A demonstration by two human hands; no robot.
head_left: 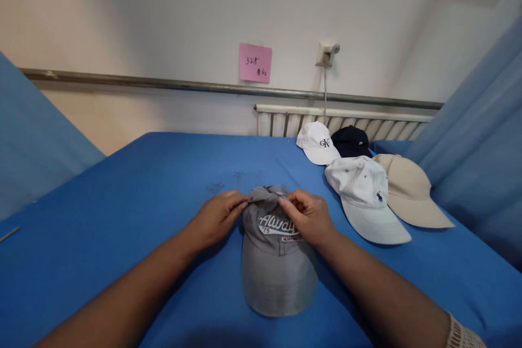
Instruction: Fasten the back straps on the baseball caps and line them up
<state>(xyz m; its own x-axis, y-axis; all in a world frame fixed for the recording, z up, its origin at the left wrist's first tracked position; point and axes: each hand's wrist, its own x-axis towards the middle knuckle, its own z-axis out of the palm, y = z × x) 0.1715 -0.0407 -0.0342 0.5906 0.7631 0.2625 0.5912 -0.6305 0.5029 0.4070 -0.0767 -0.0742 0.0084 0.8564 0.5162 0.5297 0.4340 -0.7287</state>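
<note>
A grey baseball cap with white lettering across its front lies on the blue-covered table, its brim pointing towards me. My left hand pinches the cap's crown at its upper left edge. On the opposite side, my right hand grips the crown near the top, thumb on the front, covering the end of the lettering. The fabric at the top looks creased between the two hands. The back of the cap is hidden.
To the right sit a white cap, a dark navy cap, a pale cap with a small logo and a beige cap. Blue curtains hang at both sides. Behind the table are a metal rail and a radiator.
</note>
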